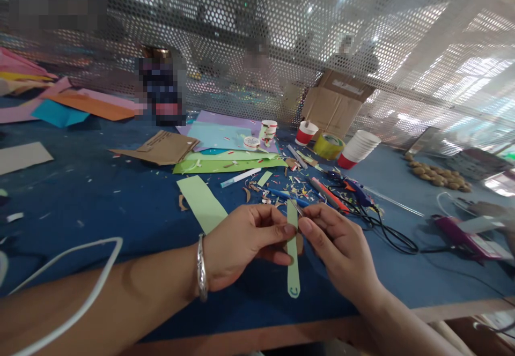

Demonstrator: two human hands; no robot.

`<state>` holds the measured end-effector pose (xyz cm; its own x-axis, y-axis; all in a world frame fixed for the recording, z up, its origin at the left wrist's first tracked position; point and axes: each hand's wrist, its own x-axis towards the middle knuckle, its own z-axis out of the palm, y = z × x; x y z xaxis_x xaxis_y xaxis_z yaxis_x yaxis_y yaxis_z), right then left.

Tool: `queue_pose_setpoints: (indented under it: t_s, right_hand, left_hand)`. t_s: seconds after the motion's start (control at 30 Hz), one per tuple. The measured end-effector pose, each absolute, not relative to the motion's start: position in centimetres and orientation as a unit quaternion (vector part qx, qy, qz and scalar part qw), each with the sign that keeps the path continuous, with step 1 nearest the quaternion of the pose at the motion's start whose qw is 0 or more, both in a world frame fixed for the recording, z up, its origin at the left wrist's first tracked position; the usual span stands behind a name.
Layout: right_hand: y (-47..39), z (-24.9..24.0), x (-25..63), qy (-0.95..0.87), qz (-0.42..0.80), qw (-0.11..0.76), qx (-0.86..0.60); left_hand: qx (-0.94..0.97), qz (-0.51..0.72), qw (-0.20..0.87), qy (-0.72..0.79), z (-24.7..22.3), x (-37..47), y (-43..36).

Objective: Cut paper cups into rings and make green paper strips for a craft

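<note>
My left hand is closed, pinching a narrow pale green paper strip between thumb and fingers. The strip stands lengthwise toward me, its near end rounded and marked with a letter C. My right hand is closed beside the strip's upper part. Its thumb and forefinger grip a thin, shiny metal tool whose tip lies at the strip's edge; most of it is hidden by the fingers. A small brown piece shows behind the strip. A wider pale green paper piece lies beyond my left hand.
Paper scraps, a white marker, a red-and-grey cutter and a blue glue gun with a black cable lie ahead. Farther back are coloured sheets, stacked paper cups, yellow tape and a perforated metal screen.
</note>
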<state>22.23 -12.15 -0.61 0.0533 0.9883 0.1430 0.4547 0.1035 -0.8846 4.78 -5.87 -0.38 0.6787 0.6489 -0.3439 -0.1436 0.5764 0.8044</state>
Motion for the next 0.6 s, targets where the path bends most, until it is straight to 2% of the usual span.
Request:
queue_pose_setpoints:
  t_s: [0.3, 0.47, 0.6]
  right_hand:
    - [-12.2, -1.0, 22.6, -0.593, 0.307, 0.435, -0.604]
    - [-11.9, -0.9, 23.6, -0.530, 0.413, 0.468, -0.575]
    - [-11.6, 0.3, 24.6, -0.554, 0.446, 0.404, -0.575]
  left_hand:
    - [0.414, 0.226, 0.823, 0.316, -0.2, 4.8, -5.8]
    - [0.493, 0.230, 0.774, 0.323, 0.2, 4.4, -5.1]
    - [0.595, 0.211, 0.699, 0.336, 0.7, 3.8, -4.0]
